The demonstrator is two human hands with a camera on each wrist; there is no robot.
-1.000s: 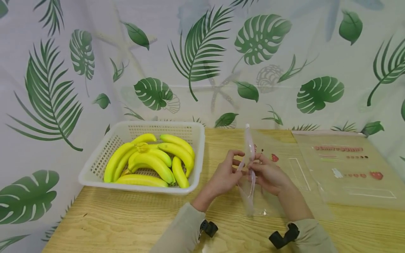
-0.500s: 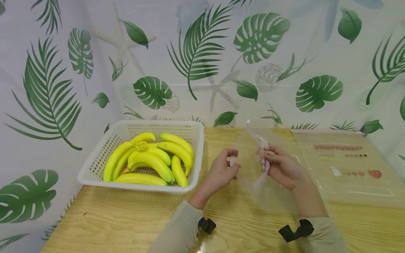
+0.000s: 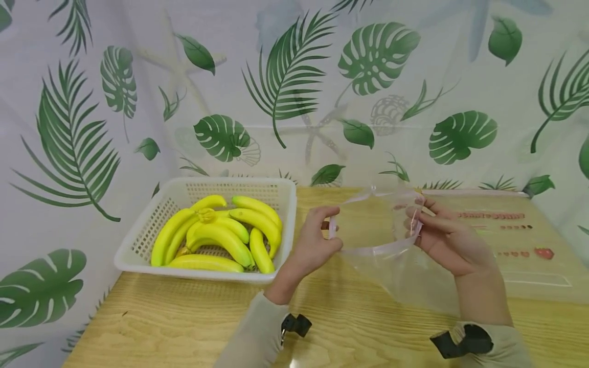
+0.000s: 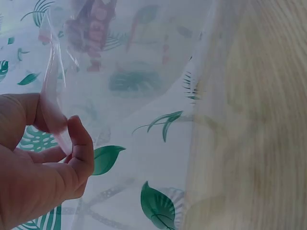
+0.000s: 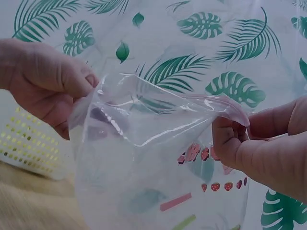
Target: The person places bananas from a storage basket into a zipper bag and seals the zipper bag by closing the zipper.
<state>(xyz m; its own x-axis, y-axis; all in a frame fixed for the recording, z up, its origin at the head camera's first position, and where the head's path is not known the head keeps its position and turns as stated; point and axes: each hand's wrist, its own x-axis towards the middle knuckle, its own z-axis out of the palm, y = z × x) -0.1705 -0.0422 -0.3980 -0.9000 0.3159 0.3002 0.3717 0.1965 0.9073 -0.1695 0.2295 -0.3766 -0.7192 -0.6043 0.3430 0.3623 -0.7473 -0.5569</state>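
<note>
A clear plastic zipper bag (image 3: 377, 263) with a pale pink rim is stretched wide at its mouth between both hands. On its left edge, my left hand (image 3: 315, 243) grips the rim between thumb and fingers. The right hand (image 3: 453, 240) pinches the opposite edge, where the film bunches up. Red strawberry prints show on the bag (image 5: 163, 163) in the right wrist view. Through the film in the left wrist view, the left hand (image 4: 48, 167) is seen holding the pink strip.
A white perforated basket (image 3: 294, 225) of yellow bananas (image 3: 221, 240) stands to the left. Flat on the table (image 3: 193, 317) at right lies another clear printed bag (image 3: 543, 276), partly behind the right hand. A leaf-patterned curtain (image 3: 276, 153) hangs behind.
The right hand has moved rightward, away from the left hand, which shifted slightly left. The bag's mouth has gone from nearly closed to spread wide.
</note>
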